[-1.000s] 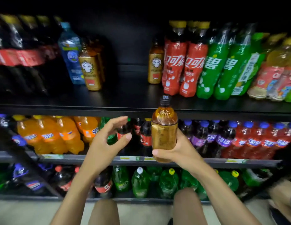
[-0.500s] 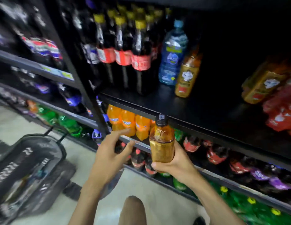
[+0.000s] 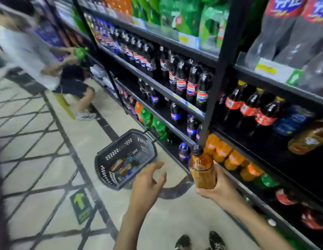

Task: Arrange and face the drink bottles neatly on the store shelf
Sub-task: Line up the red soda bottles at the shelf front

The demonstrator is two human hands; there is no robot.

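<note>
My right hand [image 3: 217, 188] grips an amber tea bottle [image 3: 202, 168] with a black cap, upright, out in front of the black shelf [image 3: 256, 150]. Spread and holding nothing, my left hand [image 3: 148, 183] hovers above the floor just right of a black shopping basket [image 3: 124, 157] that has a few bottles inside. On the shelf at right lies a matching amber bottle [image 3: 308, 139] beside a blue bottle [image 3: 292, 120] and cola bottles [image 3: 254, 107]. Orange soda bottles [image 3: 227, 156] fill the row below.
A black shelf upright [image 3: 218, 73] stands just behind the held bottle. Another person [image 3: 49, 65] crouches at the shelves further down the aisle at left. Tiled floor [image 3: 40, 159] with a green arrow sticker [image 3: 81, 204] spreads left. My shoes [image 3: 198, 240] show at the bottom.
The view has swung left and down the aisle, bringing the basket and floor into sight. My left hand has dropped away from the bottle toward the basket. The right hand keeps its hold.
</note>
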